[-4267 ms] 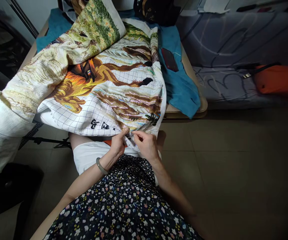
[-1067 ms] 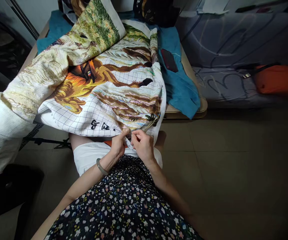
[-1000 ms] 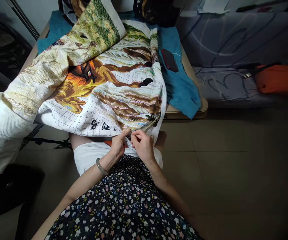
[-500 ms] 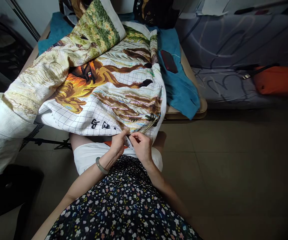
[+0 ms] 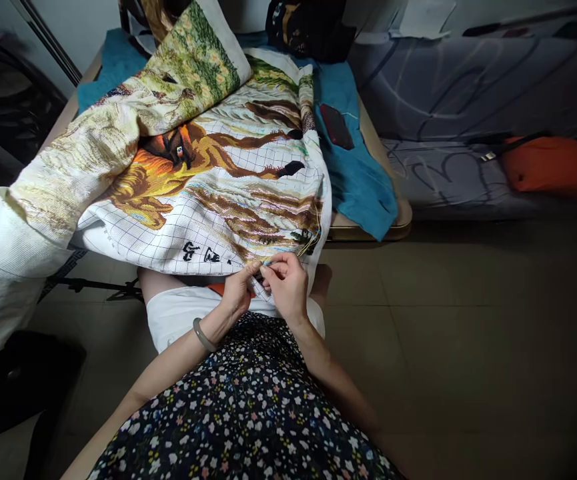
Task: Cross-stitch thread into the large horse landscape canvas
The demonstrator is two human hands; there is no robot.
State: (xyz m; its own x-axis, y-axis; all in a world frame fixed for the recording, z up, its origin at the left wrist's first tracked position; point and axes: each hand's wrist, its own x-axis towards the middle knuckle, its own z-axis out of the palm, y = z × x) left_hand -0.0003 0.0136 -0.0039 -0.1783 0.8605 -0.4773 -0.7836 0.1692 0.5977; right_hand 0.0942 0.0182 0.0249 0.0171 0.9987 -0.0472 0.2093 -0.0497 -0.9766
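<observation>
A large cross-stitch cloth (image 5: 203, 187) with a gridded white ground and orange, brown and green stitching drapes over the table toward my lap. My left hand (image 5: 238, 290), with a pale bangle on the wrist, pinches the cloth's near edge. My right hand (image 5: 284, 283) is closed in a pinch right beside it at that edge; a yellowish thread (image 5: 309, 243) runs from its fingers up to the cloth. A needle is too small to make out.
The table (image 5: 398, 223) carries a teal towel (image 5: 355, 173) with a dark phone (image 5: 335, 125) on it. A dark bag (image 5: 308, 27) sits at the back. A grey bed with an orange cushion (image 5: 553, 170) lies to the right. Tiled floor surrounds me.
My right hand has shifted slightly up along the cloth edge, and the thread loop at the cloth's right side has shortened. My left hand keeps its pinch on the edge.
</observation>
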